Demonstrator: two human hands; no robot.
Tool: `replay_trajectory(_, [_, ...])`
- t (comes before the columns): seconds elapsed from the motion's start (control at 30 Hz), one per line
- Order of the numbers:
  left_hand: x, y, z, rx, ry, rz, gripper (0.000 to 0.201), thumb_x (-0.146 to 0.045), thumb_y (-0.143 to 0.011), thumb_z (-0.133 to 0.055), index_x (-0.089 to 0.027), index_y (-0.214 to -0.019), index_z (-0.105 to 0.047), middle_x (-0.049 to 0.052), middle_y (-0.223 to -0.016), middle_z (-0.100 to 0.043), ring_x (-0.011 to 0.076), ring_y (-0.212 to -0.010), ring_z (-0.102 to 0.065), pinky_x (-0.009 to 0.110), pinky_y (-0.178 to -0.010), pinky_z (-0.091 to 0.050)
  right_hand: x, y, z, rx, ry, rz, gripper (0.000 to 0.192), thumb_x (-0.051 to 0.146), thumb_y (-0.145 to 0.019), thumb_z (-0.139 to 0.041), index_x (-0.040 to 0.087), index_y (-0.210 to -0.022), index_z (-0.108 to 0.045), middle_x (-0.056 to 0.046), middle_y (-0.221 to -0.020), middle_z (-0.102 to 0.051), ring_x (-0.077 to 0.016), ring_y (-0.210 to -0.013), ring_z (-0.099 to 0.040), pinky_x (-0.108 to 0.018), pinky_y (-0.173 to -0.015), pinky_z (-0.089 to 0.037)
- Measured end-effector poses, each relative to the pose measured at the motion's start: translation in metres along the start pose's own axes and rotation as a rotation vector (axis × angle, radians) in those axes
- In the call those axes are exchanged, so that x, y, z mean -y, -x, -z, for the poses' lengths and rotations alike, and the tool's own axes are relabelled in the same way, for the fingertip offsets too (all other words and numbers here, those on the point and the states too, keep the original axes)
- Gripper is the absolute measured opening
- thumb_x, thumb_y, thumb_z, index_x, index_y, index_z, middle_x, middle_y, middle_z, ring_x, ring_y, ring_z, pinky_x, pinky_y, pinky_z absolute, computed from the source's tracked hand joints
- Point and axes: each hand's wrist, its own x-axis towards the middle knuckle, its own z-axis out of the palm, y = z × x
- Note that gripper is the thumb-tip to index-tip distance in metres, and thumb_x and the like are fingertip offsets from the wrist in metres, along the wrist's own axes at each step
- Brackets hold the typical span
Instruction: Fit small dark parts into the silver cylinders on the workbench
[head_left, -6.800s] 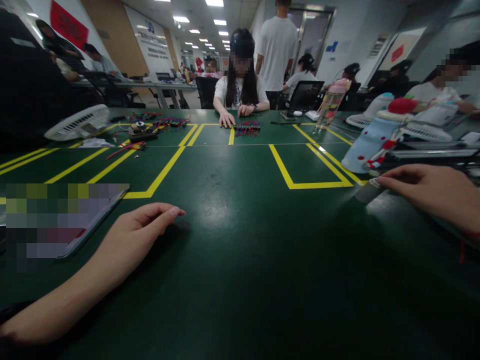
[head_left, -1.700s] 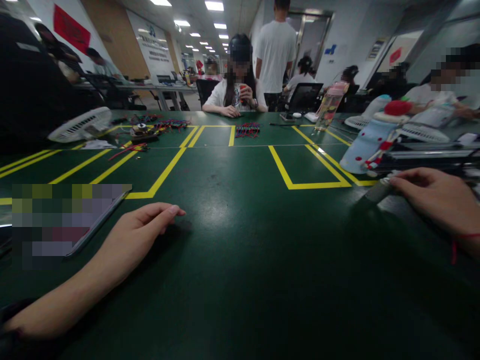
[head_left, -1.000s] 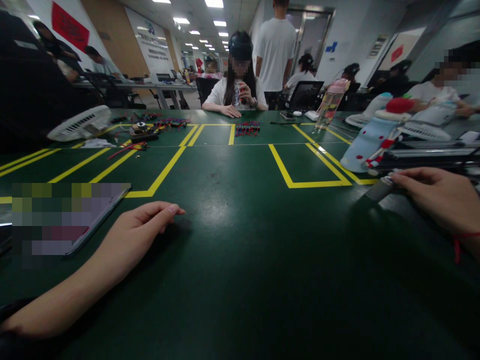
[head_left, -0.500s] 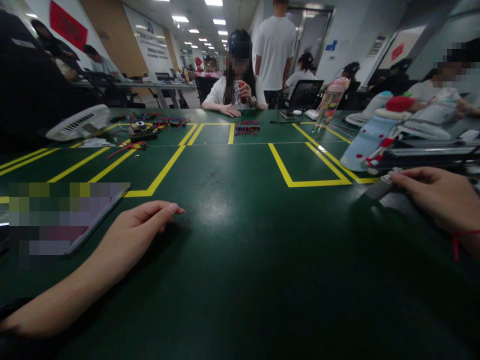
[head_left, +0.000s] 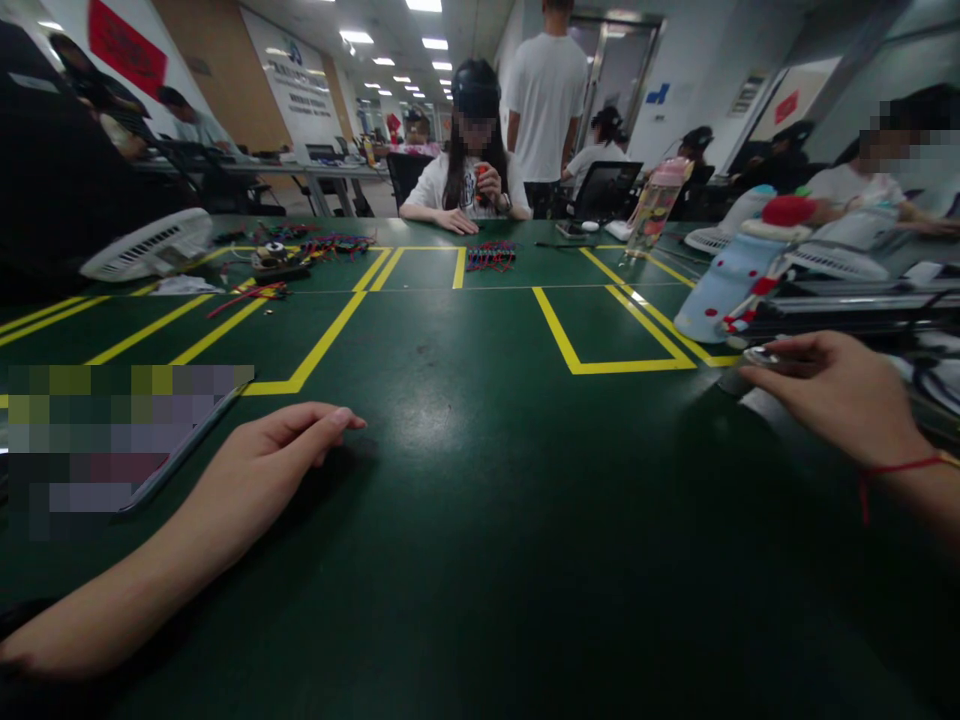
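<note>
My left hand [head_left: 289,445] rests low over the green table [head_left: 465,500], its fingers curled in and the thumb against the index finger; nothing shows in it. Beside it on the left lies a flat tablet-like device [head_left: 187,440], its screen blurred out. At the right, my right hand [head_left: 832,385] has its thumb and fingers closed around a small grey cylinder [head_left: 731,382] with a shiny metal top. The fingers cover part of that cylinder, and its exact kind cannot be made out. Just behind it stands a light blue bottle [head_left: 716,290] with a red top.
Yellow tape lines [head_left: 634,366] mark the table. Bundles of red and blue wires [head_left: 491,256] lie farther back, and a white fan [head_left: 150,245] lies at the left. A pink-lidded bottle [head_left: 656,210] stands back right. Across the table sits a person [head_left: 427,205] holding something red.
My right hand has moved left and nearer the table with the grey cylinder, which now shows less behind the fingers. My left hand has kept its pose. The view has shifted slightly.
</note>
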Motion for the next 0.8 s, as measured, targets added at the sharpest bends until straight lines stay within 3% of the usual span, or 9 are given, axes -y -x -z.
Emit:
replay_trajectory(0.1, [-0.002, 0.001, 0.000, -0.007, 0.004, -0.001, 0.043, -0.060, -0.086, -0.051, -0.024, -0.104, -0.067, -0.002, -0.078, -0.056, 0.0200, -0.077, -0.052, 0.027, -0.069, -0.036, 0.034, 0.031, -0.006, 0.014, -0.270, 0.196, 0.046, 0.038, -0.068, -0.074, 0.014, -0.106, -0.063, -0.009, -0.095, -0.068, -0.0166, -0.078, -0.065, -0.029, -0.071, -0.052])
replay_trajectory(0.2, [-0.006, 0.002, 0.000, -0.029, -0.004, 0.003, 0.041, -0.059, -0.085, -0.052, -0.025, -0.101, -0.069, -0.004, -0.074, -0.057, 0.0190, -0.075, -0.053, 0.026, -0.067, -0.035, 0.079, 0.074, -0.008, 0.261, -0.600, 0.428, 0.039, 0.033, -0.075, -0.070, 0.019, -0.110, -0.059, -0.008, -0.108, -0.066, -0.0158, -0.089, -0.066, -0.030, -0.079, -0.055])
replay_trajectory(0.37, [-0.014, 0.005, 0.001, -0.031, -0.030, 0.018, 0.041, -0.058, -0.086, -0.052, -0.023, -0.100, -0.069, -0.004, -0.071, -0.056, 0.0179, -0.071, -0.052, 0.025, -0.064, -0.035, 0.133, 0.130, -0.011, 0.487, -0.719, 0.713, 0.028, 0.024, -0.080, -0.065, 0.025, -0.107, -0.057, -0.003, -0.112, -0.065, -0.0151, -0.101, -0.063, -0.032, -0.090, -0.054])
replay_trajectory(0.6, [-0.022, 0.007, -0.003, 0.005, -0.067, -0.034, 0.038, -0.055, -0.087, -0.052, -0.024, -0.101, -0.068, -0.001, -0.085, -0.066, 0.0208, -0.079, -0.059, 0.028, -0.067, -0.040, 0.133, 0.143, -0.032, 0.635, -0.778, 0.691, 0.036, 0.026, -0.083, -0.061, 0.026, -0.117, -0.050, -0.005, -0.118, -0.060, -0.0152, -0.103, -0.062, -0.034, -0.091, -0.053])
replay_trajectory(0.73, [-0.054, 0.020, -0.026, 0.135, -0.068, -0.347, 0.028, -0.048, -0.088, -0.056, -0.029, -0.105, -0.068, 0.001, -0.102, -0.066, 0.0202, -0.088, -0.061, 0.029, -0.075, -0.045, 0.131, 0.144, -0.035, 0.690, -0.800, 0.620, 0.058, 0.030, -0.078, -0.068, 0.027, -0.128, -0.038, -0.006, -0.121, -0.058, -0.0160, -0.109, -0.060, -0.035, -0.096, -0.051])
replay_trajectory(0.8, [-0.075, 0.027, -0.042, 0.213, -0.018, -0.486, 0.025, -0.044, -0.089, -0.056, -0.033, -0.108, -0.068, 0.001, -0.105, -0.065, 0.0194, -0.090, -0.061, 0.028, -0.072, -0.047, 0.131, 0.144, -0.037, 0.697, -0.805, 0.607, 0.059, 0.031, -0.078, -0.068, 0.027, -0.128, -0.036, -0.006, -0.120, -0.058, -0.0157, -0.109, -0.060, -0.035, -0.097, -0.051])
